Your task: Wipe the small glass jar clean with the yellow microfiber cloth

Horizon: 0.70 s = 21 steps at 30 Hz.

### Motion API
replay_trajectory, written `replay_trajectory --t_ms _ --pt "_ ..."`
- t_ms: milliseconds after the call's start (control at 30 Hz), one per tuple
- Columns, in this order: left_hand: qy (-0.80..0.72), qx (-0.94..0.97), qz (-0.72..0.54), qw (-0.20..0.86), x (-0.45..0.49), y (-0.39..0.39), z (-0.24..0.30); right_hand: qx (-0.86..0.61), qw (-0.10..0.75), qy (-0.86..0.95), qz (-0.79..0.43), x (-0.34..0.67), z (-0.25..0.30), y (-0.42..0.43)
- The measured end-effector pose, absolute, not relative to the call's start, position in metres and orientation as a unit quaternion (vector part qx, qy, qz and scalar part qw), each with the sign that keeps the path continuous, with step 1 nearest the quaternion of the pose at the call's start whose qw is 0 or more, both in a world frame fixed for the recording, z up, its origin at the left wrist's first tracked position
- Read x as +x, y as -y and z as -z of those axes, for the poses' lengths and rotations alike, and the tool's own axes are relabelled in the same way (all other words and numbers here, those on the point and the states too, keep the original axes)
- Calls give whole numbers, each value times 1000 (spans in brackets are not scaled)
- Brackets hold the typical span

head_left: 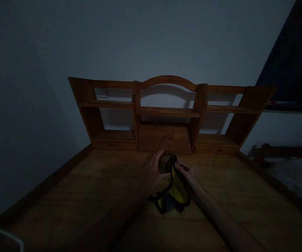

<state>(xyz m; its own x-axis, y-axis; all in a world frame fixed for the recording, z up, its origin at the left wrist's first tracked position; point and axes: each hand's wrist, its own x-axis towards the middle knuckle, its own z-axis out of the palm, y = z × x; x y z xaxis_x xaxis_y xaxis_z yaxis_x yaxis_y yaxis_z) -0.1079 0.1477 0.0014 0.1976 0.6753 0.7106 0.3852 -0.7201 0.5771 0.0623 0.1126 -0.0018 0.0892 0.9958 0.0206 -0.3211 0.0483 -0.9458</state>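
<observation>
Over the wooden desk, my left hand [153, 173] is wrapped round a round, see-through brownish glass vessel [164, 161], its rim facing me. It looks like a glass cup or jar, though the dim light hides its exact kind. My right hand [189, 174] pinches a yellow cloth [177, 187] with black edging and a grey patch. The cloth's upper end is bunched against the right side of the glass; whether it reaches inside I cannot tell. Its lower part hangs loosely between my forearms, with dark strap-like ends sticking out.
A wooden desk [88, 199] spreads below my hands. At its back stands a wooden shelf unit [168, 112] with cubbies and small drawers. A white cord [6, 232] shows at the lower left. White bedding [295, 175] lies beyond the right edge.
</observation>
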Motion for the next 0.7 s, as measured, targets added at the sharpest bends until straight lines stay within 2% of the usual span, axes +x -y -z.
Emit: replay_trajectory --t_ms 333,700 --pt "-353 743 -545 164 -106 -150 1 -427 623 370 -541 59 -3 -110" --pt "-326 716 -576 223 -102 -154 7 -380 620 355 -588 64 -7 -108"
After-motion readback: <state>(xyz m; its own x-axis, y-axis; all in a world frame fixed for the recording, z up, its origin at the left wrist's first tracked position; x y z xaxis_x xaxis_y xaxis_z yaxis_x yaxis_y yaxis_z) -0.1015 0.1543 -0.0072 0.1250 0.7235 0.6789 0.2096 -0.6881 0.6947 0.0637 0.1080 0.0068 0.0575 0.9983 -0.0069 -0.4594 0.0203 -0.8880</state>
